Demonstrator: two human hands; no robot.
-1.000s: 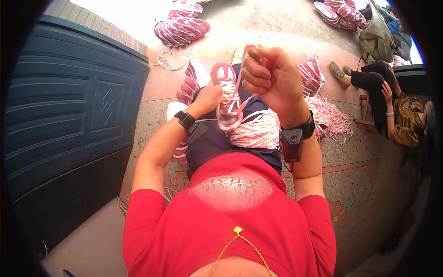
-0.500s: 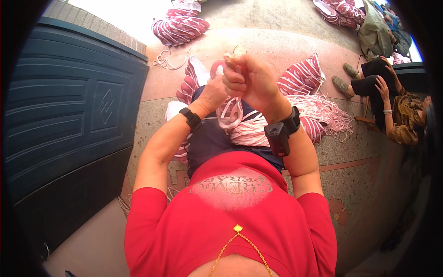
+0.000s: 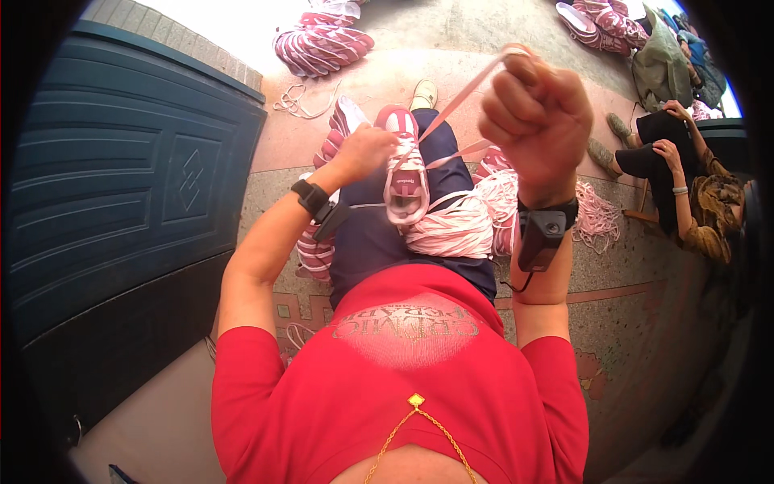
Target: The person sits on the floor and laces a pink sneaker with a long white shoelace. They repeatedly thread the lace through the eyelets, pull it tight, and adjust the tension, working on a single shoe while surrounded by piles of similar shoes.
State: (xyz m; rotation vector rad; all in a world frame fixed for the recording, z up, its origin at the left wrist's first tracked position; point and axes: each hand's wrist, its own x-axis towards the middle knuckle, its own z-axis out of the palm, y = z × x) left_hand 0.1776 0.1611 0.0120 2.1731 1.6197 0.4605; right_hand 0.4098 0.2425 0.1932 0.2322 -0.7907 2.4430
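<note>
A pink-and-white sneaker upper (image 3: 405, 187) rests over my lap, its toe pointing away from me and its opening toward me. My left hand (image 3: 367, 153) is closed on its left side, near the eyelets; the fingertips are partly hidden. To the right, my right hand (image 3: 536, 113) is raised in a fist around a pale pink shoelace (image 3: 459, 99). The lace runs taut from that fist down to the eyelets, and a second strand slants across below it. A thick bundle of pale pink laces (image 3: 451, 230) lies over my right thigh.
Nested stacks of pink-and-white uppers (image 3: 322, 50) lie on the floor ahead, with more beside both my legs. Loose lace (image 3: 294, 101) trails at far left. A dark blue panelled door (image 3: 121, 177) stands at left. Another person (image 3: 685, 169) sits at right.
My right hand has swung up and to the right, drawing the lace out. My left hand has moved slightly left, and the upper now shows plainly between my hands.
</note>
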